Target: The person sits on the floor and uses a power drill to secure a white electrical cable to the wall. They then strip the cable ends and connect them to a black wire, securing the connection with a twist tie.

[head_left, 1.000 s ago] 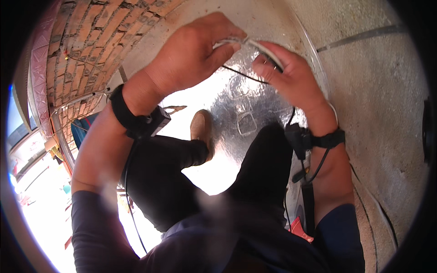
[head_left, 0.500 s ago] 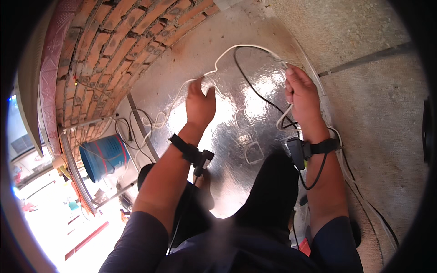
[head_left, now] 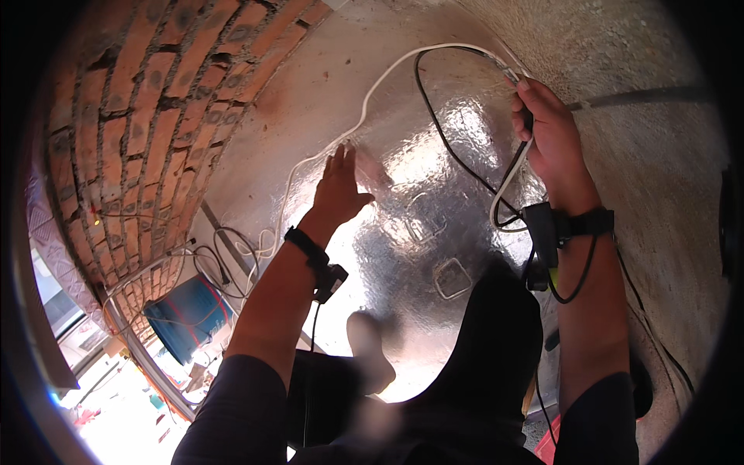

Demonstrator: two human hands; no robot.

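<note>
My right hand (head_left: 545,128) is closed around a white cable (head_left: 364,112) and a black cable (head_left: 438,128), held together at the upper right. Both cables hang in a loop below its fingers. From that hand the white one arcs leftward to my left hand (head_left: 339,186), whose fingers are stretched out with the thumb apart. Its fingertips reach the white cable; whether they press on it I cannot tell. Further left, the white cable runs down to a tangle of loops. Beneath both hands is a shiny silver sheet (head_left: 395,256) with glaring reflections.
A brick wall (head_left: 147,116) rises at the left. Below it a blue bucket (head_left: 186,316) lies tilted beside a metal frame and coiled dark wires. Rough grey concrete (head_left: 659,186) lies along the right, with more cables by my forearm. My legs are at the bottom.
My right hand has moved up and right with the cables, and the black one is now gathered in it too. My left hand's fingers have straightened. The whole view has shifted.
</note>
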